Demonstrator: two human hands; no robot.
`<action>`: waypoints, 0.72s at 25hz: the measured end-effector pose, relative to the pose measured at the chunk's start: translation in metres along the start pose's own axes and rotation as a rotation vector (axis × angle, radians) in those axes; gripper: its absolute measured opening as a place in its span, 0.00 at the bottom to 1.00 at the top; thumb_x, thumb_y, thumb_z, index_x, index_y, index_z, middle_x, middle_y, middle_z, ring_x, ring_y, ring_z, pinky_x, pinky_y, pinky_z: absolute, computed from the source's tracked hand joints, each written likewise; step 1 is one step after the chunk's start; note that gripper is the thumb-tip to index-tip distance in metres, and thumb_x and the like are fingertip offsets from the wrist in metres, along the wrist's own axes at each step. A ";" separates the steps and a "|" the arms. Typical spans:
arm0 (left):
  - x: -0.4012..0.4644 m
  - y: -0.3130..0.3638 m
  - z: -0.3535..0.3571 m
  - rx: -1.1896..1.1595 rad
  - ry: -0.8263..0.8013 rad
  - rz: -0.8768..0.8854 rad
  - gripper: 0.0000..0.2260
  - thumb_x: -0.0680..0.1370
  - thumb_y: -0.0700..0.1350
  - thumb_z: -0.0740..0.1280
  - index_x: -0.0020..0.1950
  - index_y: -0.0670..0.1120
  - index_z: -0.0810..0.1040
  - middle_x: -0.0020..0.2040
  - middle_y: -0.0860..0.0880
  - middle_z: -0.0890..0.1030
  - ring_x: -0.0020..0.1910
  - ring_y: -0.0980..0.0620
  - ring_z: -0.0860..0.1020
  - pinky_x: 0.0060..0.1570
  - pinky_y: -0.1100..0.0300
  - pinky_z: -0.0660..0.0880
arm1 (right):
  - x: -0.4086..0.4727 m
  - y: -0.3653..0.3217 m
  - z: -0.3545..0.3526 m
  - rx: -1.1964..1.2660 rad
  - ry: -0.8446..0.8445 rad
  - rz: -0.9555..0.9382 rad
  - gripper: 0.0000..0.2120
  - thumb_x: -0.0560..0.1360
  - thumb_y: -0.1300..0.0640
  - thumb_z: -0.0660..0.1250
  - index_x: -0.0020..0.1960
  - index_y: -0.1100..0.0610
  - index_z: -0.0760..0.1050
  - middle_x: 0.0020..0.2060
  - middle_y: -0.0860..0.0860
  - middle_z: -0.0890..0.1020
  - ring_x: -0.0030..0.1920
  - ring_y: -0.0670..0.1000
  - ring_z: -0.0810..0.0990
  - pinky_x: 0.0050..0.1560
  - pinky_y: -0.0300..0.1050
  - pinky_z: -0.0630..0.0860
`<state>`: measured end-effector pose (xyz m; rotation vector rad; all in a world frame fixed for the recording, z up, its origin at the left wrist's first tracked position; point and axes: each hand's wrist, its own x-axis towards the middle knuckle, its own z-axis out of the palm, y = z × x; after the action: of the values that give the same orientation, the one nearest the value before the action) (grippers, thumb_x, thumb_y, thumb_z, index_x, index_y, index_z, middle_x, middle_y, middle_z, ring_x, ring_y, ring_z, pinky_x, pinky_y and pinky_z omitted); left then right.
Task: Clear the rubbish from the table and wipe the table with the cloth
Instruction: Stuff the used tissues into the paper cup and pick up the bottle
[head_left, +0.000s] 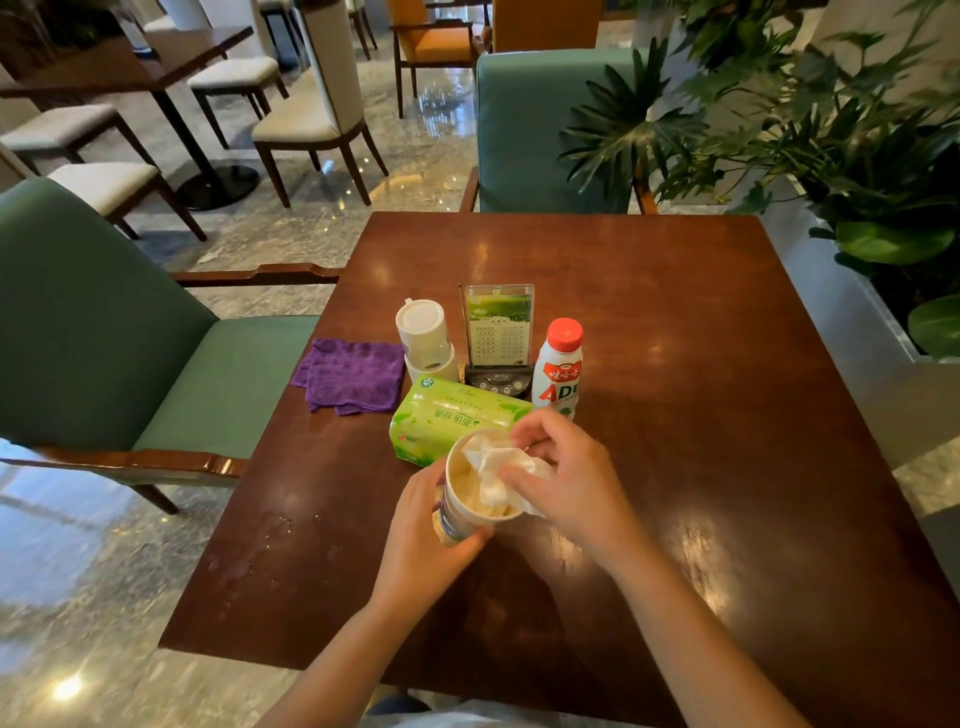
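My left hand (423, 545) grips a paper cup (462, 512) tilted toward me above the brown wooden table (701, 415). My right hand (566, 478) pinches a crumpled white tissue (493, 467) at the cup's mouth, partly inside it. A folded purple cloth (350, 375) lies near the table's left edge. A small spill of water drops (270, 545) glistens on the near left part of the table.
Behind the cup lie a green tissue pack (447, 421), a white toothpick holder (426, 338), a menu stand (498, 332) and a red-capped white drink bottle (561, 369). Green armchairs stand to the left (104, 322) and behind (530, 130). A planter with leafy plants (831, 130) borders the right.
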<state>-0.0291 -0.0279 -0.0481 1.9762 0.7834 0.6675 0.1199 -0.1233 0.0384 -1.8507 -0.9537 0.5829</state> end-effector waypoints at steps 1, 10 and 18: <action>0.000 0.001 0.001 0.001 0.003 0.001 0.33 0.64 0.54 0.77 0.65 0.62 0.67 0.61 0.59 0.74 0.61 0.56 0.74 0.58 0.52 0.76 | -0.001 0.003 0.008 -0.153 0.063 -0.093 0.11 0.66 0.61 0.74 0.43 0.52 0.75 0.43 0.47 0.77 0.45 0.48 0.76 0.43 0.41 0.74; -0.002 -0.002 -0.006 -0.001 0.021 -0.017 0.31 0.65 0.54 0.75 0.65 0.62 0.67 0.61 0.58 0.74 0.61 0.55 0.74 0.58 0.48 0.76 | -0.031 0.034 0.029 -0.561 -0.057 -0.501 0.20 0.79 0.42 0.49 0.57 0.48 0.76 0.61 0.44 0.78 0.66 0.47 0.70 0.71 0.62 0.48; -0.002 -0.002 -0.004 0.025 -0.031 0.017 0.31 0.67 0.55 0.75 0.66 0.62 0.66 0.62 0.62 0.73 0.63 0.54 0.73 0.59 0.46 0.74 | -0.023 0.031 0.023 -0.626 -0.240 -0.470 0.26 0.77 0.36 0.45 0.61 0.46 0.74 0.62 0.44 0.78 0.67 0.47 0.69 0.71 0.66 0.38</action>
<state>-0.0336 -0.0264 -0.0487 2.0132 0.7602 0.6380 0.1009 -0.1378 0.0002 -1.9991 -1.8261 0.2241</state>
